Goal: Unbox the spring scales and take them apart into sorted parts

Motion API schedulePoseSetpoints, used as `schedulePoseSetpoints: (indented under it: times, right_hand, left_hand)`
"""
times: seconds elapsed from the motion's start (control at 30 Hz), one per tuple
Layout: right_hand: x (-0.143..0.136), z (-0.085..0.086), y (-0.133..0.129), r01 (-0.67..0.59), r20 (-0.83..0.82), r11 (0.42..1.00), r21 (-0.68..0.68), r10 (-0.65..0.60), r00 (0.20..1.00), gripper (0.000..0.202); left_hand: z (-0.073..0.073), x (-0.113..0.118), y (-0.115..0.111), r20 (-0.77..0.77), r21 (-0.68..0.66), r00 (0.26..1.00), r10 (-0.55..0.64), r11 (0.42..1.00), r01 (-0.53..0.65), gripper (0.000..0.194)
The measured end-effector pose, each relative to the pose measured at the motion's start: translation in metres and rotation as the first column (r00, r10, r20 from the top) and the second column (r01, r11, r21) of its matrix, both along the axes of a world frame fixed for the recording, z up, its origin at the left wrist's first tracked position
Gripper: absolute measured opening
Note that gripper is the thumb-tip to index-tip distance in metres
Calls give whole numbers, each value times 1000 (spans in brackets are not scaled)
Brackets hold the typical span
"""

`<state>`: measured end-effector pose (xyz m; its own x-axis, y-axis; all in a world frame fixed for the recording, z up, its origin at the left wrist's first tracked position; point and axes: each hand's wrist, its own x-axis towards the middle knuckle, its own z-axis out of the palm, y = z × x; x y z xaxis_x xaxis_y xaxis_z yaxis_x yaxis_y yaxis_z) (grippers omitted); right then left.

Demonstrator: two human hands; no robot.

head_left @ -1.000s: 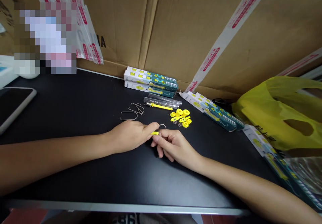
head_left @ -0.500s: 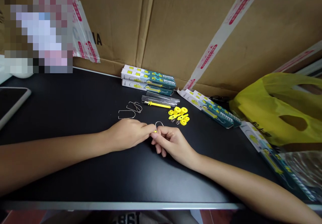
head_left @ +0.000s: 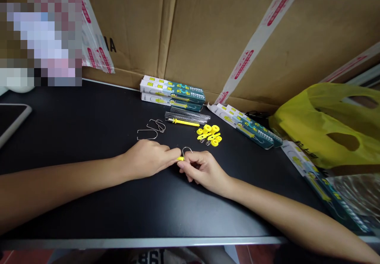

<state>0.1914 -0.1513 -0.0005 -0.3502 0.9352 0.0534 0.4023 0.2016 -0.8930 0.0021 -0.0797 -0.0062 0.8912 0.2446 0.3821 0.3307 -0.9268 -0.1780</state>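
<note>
My left hand [head_left: 152, 158] is closed on a small yellow plastic part [head_left: 180, 158], whose end shows past the fingertips. My right hand [head_left: 203, 168] pinches a bent wire hook [head_left: 187, 149] against that part; its curve rises above the fingers. How the two pieces join is hidden by the fingers. Beyond my left hand lie several loose wire hooks [head_left: 147, 134]. A yellow rod with a metal spring end [head_left: 184, 122] rests by clear plastic tubes [head_left: 190, 115]. Past my right hand sits a cluster of small yellow parts [head_left: 211, 131] with little springs [head_left: 202, 140].
Printed boxes [head_left: 172, 94] are stacked against the cardboard wall [head_left: 133, 26]. More boxes [head_left: 246, 125] lie to the right, beside a yellow plastic bag [head_left: 314, 117]. A phone [head_left: 13, 117] lies at the left. The black table [head_left: 142, 212] ends at a pale front edge.
My hands have stayed together, and more of the yellow part shows between them. The wire hook has shifted slightly. The whole view has moved a little.
</note>
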Motion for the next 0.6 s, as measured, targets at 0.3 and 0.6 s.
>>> schedulePoseSetpoints:
  times: [0.3, 0.6]
  right_hand:
    - [2, -3, 0, 2, 135, 977, 214, -32, 990, 35]
    - [1, -5, -1, -17, 184, 948, 317, -44, 982, 35]
  left_hand:
    - [-1, 1, 0, -31, -20, 999, 26, 999, -26, 17]
    - [0, 1, -1, -39, -26, 999, 14, 1000, -15, 20]
